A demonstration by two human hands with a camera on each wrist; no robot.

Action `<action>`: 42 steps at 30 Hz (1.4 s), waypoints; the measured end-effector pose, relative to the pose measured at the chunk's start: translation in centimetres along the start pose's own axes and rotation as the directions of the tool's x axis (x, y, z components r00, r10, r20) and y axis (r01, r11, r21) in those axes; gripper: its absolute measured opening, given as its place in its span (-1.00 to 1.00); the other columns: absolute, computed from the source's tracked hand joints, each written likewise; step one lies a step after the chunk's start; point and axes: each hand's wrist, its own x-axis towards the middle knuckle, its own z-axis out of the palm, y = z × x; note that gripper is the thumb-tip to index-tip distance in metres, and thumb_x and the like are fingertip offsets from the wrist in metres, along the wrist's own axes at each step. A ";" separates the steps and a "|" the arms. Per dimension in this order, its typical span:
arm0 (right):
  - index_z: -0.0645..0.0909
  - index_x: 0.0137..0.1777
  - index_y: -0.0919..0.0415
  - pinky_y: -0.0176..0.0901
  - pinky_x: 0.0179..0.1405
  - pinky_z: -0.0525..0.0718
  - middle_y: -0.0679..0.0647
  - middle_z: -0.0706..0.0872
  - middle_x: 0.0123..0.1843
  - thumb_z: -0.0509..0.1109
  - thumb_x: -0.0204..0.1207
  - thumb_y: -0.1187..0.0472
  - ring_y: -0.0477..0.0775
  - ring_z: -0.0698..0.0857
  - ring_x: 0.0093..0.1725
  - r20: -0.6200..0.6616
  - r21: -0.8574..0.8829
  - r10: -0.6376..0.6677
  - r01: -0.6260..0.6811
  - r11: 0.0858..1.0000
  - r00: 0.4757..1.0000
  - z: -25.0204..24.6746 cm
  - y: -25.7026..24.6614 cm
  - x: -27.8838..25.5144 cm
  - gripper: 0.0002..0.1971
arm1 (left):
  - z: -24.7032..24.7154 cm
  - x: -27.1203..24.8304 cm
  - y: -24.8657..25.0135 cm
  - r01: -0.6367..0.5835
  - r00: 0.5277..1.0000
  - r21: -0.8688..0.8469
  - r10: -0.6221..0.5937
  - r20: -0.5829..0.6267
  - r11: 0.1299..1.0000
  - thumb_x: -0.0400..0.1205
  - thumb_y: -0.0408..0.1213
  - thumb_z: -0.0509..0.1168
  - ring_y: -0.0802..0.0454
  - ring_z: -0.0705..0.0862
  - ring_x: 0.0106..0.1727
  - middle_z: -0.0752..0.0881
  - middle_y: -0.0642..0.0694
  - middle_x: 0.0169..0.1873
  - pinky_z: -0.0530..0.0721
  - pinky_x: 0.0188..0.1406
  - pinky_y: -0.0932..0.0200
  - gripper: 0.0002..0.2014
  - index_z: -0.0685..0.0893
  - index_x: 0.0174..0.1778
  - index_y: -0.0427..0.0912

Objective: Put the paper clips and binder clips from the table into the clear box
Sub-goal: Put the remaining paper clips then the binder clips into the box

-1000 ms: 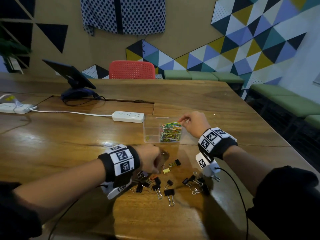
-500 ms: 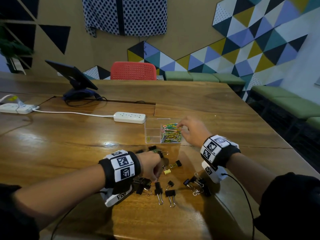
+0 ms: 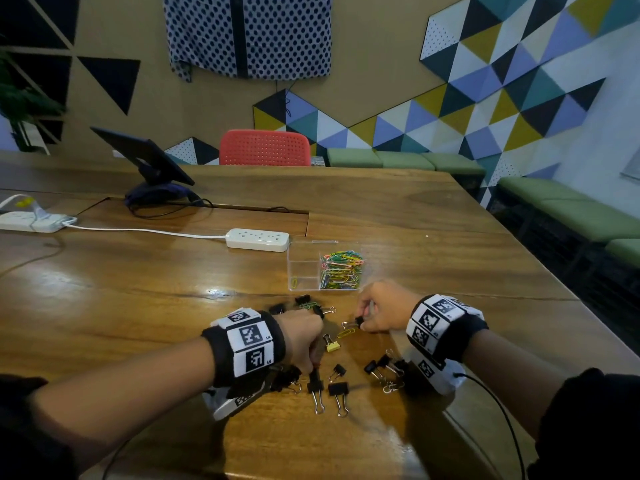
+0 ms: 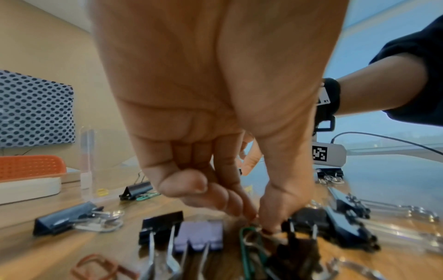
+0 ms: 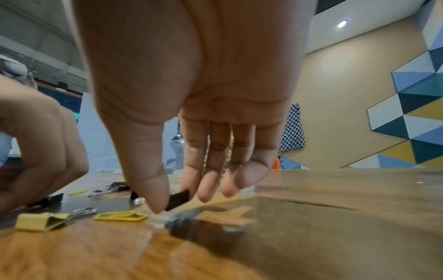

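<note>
At the far left of the wooden counter (image 3: 104, 299) a white power strip (image 3: 33, 221) lies with its cable running to a second power strip (image 3: 258, 239) nearer the middle; behind them stands a tilted dark screen (image 3: 143, 155).

The person's left hand (image 3: 304, 337) reaches down into the scattered clips. In the left wrist view its thumb and fingers (image 4: 239, 204) are drawn together at the tips, pinching at a green paper clip (image 4: 249, 244) that lies among black binder clips (image 4: 160, 229) and a purple binder clip (image 4: 199, 236); whether the clip is lifted off the counter cannot be told. A red paper clip (image 4: 95, 267) lies just in front of them.

Between the two hands lie a yellow binder clip (image 3: 332, 345) and a yellow paper clip (image 3: 344, 333), both flat on the wood. Beyond them stands the clear box (image 3: 303, 271), its right compartment filled with coloured paper clips (image 3: 341, 270), its left compartment holding one yellow clip.

The right hand (image 3: 381, 311) is low over the counter, just in front of the box. Its thumb and forefinger are clamped on a small black binder clip (image 5: 178, 199), the other fingers (image 5: 249, 170) hanging loosely apart. More black binder clips (image 3: 384, 372) lie beneath the right wrist.
</note>
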 end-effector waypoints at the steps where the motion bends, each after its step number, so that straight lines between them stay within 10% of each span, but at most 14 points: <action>1: 0.69 -0.01 0.11 -0.35 -0.09 0.59 -0.02 0.73 -0.03 0.52 0.38 0.18 -0.09 0.67 -0.05 -0.006 -0.009 0.029 -0.029 1.000 1.000 -0.1 0.3 0.0 -0.81 | 0.0 0.1 -0.1 -0.007 1.000 -0.007 0.007 0.003 1.000 0.46 -0.29 0.43 0.05 0.64 -0.10 0.64 -0.02 -0.22 0.63 -0.11 0.22 -0.89 0.61 -0.30 -0.06; 5: 0.67 0.03 0.06 -0.29 0.02 0.59 -0.10 0.66 -0.03 0.54 0.36 0.16 -0.12 0.63 -0.01 0.011 -0.027 0.074 -0.074 0.997 0.997 -0.2 0.9 -0.1 -0.76 | 0.1 0.2 -0.6 -0.030 1.000 -0.048 0.030 0.007 0.998 0.48 -0.32 0.40 0.12 0.61 -0.15 0.63 0.05 -0.30 0.59 -0.18 0.33 -0.80 0.56 -0.40 -0.02; 14: 0.69 0.01 0.11 -0.16 -0.03 0.59 -0.05 0.61 -0.15 0.49 0.42 0.16 -0.03 0.61 -0.07 0.102 -0.036 -0.048 0.052 0.998 0.994 0.4 -2.2 0.3 -0.82 | -2.1 1.1 -1.4 -0.057 0.987 -0.020 0.053 -0.149 0.998 0.54 -0.18 0.36 0.04 0.65 -0.07 0.69 -0.09 -0.06 0.67 -0.06 0.22 -0.81 0.62 0.02 -0.14; 18: 0.71 -0.04 0.14 -0.37 -0.30 0.45 -0.21 0.51 -0.30 0.45 0.46 0.18 -0.25 0.49 -0.29 0.143 -0.043 -0.059 0.066 0.997 0.988 0.2 -2.3 0.5 -0.89 | -5.3 2.3 -1.8 -0.114 0.922 0.005 0.108 -0.372 0.993 0.59 -0.25 0.31 0.08 0.62 -0.08 0.70 -0.09 -0.06 0.64 -0.04 0.25 -0.91 0.63 -0.04 -0.15; 24: 0.69 -0.06 0.15 -0.28 -0.21 0.55 -0.04 0.64 -0.13 0.44 0.47 0.18 -0.10 0.58 -0.16 0.172 -0.052 -0.054 0.064 0.997 0.984 0.0 -2.1 0.4 -0.91 | -8.0 5.0 -2.6 -0.119 0.748 -0.024 0.074 -0.660 0.993 0.58 -0.24 0.34 -0.04 0.66 0.02 0.73 -0.11 -0.02 0.61 0.00 0.11 -0.88 0.63 -0.02 -0.16; 36: 0.61 -0.17 0.07 -0.32 -0.28 0.50 -0.02 0.71 -0.16 0.33 0.50 0.28 -0.05 0.65 -0.18 -0.381 0.167 0.151 -0.092 0.982 0.912 -5.0 -0.2 3.2 -0.90 | -6.6 8.5 -3.4 -0.029 0.790 -0.177 -0.086 -0.607 0.984 0.63 -0.39 0.22 -0.03 0.66 0.11 0.71 -0.12 0.10 0.58 0.09 0.14 -0.79 0.73 0.06 -0.13; 42: 0.71 -0.07 0.11 -0.25 -0.14 0.52 0.04 0.77 -0.04 0.32 0.54 0.25 0.03 0.70 -0.03 -0.452 0.154 0.191 -0.135 0.979 0.871 -4.5 0.4 5.3 -0.88 | -6.2 7.2 -5.4 -0.059 0.692 -0.176 -0.087 -0.717 0.983 0.62 -0.43 0.19 -0.02 0.57 0.17 0.62 -0.11 0.10 0.53 0.16 0.14 -0.78 0.68 0.08 -0.14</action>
